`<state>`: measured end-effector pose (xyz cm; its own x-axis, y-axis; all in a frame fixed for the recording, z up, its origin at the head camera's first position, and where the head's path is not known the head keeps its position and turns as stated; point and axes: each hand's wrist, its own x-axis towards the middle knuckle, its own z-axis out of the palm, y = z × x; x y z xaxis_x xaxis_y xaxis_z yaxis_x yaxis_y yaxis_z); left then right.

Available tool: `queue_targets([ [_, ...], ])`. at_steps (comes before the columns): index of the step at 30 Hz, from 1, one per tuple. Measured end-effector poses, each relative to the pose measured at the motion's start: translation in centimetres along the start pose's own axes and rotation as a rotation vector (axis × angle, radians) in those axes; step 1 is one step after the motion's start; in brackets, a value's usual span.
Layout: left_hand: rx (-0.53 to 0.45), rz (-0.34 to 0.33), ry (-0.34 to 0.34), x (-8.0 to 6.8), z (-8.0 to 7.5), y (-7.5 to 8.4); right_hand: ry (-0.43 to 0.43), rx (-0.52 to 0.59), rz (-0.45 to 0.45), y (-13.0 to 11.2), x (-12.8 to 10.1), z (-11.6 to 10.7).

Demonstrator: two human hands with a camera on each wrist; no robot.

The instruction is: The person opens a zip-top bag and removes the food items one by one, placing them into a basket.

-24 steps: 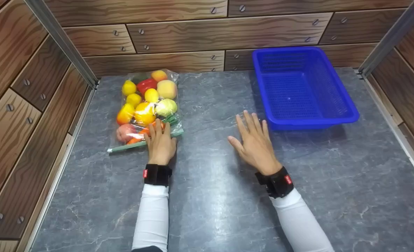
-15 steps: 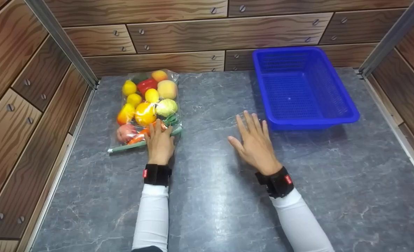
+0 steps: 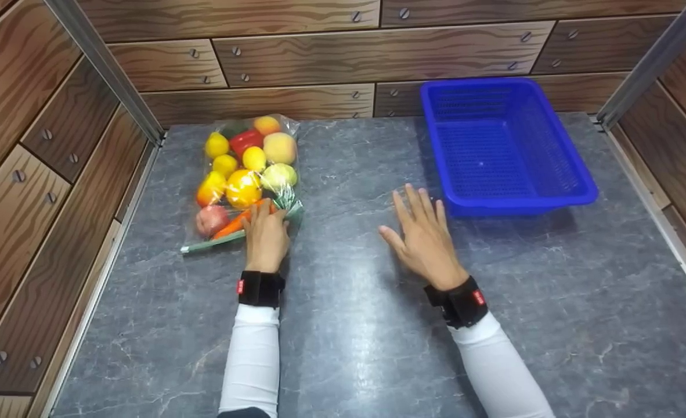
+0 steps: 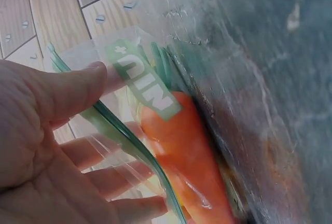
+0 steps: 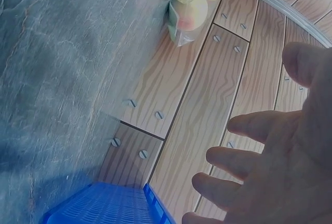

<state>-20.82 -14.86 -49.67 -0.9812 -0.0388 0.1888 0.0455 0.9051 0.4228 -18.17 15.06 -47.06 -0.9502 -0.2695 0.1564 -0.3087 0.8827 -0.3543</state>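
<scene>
Grey marbled worktop [image 3: 354, 325] fills the booth, walled on three sides by wood-grain panels [image 3: 296, 58]. One blue basket [image 3: 502, 145] stands at the far right, its far rim close to the back wall and its right side near the worktop's right edge. One clear zip bag [image 3: 244, 174] of fruit and vegetables lies at the far left, running from the back wall toward the near side. Through the plastic I count about ten pieces, though some overlap; the one carrot [image 3: 235, 223] lies nearest the green seal. Bare stone spreads wide across the whole near half and between bag and basket.

Two hands are out. The left hand [image 3: 266, 238] rests at the bag's near right corner; the left wrist view shows what the head view hides: its grip has the thumb [image 4: 78, 92] on top of the plastic and fingers under it, pinching the bag at the seal beside the carrot. The right hand [image 3: 425, 235] lies flat mid-worktop, fingers spread, just beside the basket's near left corner, holding nothing. Its wrist view shows the basket corner and the wall panels.
</scene>
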Motion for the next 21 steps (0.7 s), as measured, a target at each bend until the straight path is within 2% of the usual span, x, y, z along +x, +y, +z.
queue_targets([
  [5,0.008,0.059,0.022,0.0,0.0,0.1,0.012,0.005,-0.007,0.0,0.0,0.0],
  [9,-0.008,0.081,0.012,0.0,-0.1,0.5,0.018,0.009,-0.012,-0.1,0.0,0.1],
  [21,0.008,0.226,0.046,-0.8,-0.5,3.5,0.033,0.043,-0.037,-0.1,0.0,0.2],
])
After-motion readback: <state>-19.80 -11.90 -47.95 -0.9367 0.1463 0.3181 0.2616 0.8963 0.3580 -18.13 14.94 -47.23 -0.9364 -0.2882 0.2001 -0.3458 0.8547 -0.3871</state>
